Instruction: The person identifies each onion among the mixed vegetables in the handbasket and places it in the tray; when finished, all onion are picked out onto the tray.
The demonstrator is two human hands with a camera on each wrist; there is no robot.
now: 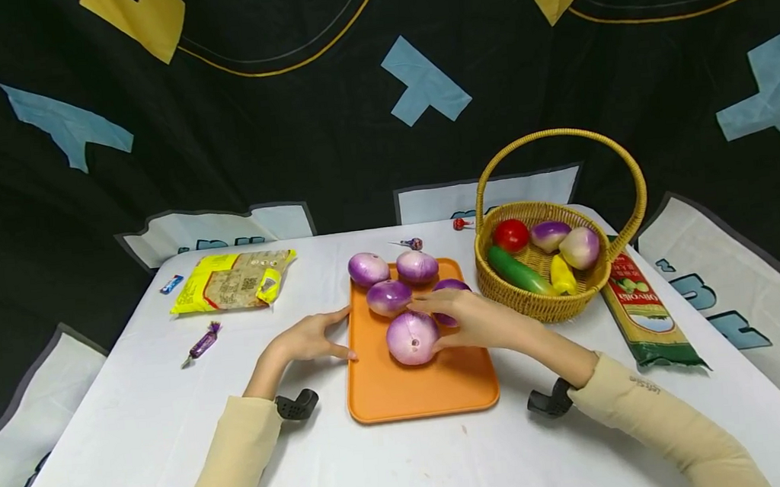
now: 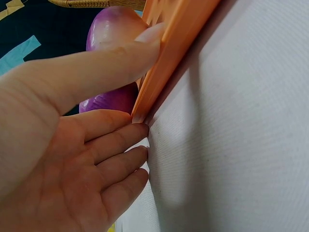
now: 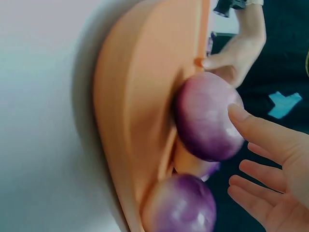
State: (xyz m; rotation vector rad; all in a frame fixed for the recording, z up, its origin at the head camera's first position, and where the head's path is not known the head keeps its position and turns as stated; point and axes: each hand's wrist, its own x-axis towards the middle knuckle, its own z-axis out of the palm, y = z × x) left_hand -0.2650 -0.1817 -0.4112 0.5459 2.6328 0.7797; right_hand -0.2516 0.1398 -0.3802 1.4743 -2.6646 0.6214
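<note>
An orange tray (image 1: 402, 395) lies on the white table with several purple onions grouped on its far half. The nearest onion (image 1: 413, 339) sits at the tray's middle. My right hand (image 1: 471, 318) reaches over from the right, its thumb at this onion's side and its fingers spread loosely above. In the right wrist view the thumb tip overlaps the onion (image 3: 207, 116), while the other fingers stand apart from it. My left hand (image 1: 311, 337) touches the tray's left edge with thumb and fingertips; the left wrist view shows its fingers (image 2: 120, 140) nearly straight against the rim.
Right of the tray stands a wicker basket (image 1: 539, 304) holding a tomato, a cucumber, a yellow pepper and two purple-white vegetables. A pasta packet (image 1: 649, 307) lies beside it. At left are a yellow bag (image 1: 235, 281) and wrapped candies (image 1: 203, 342). Lollipops (image 1: 412, 243) lie behind the tray.
</note>
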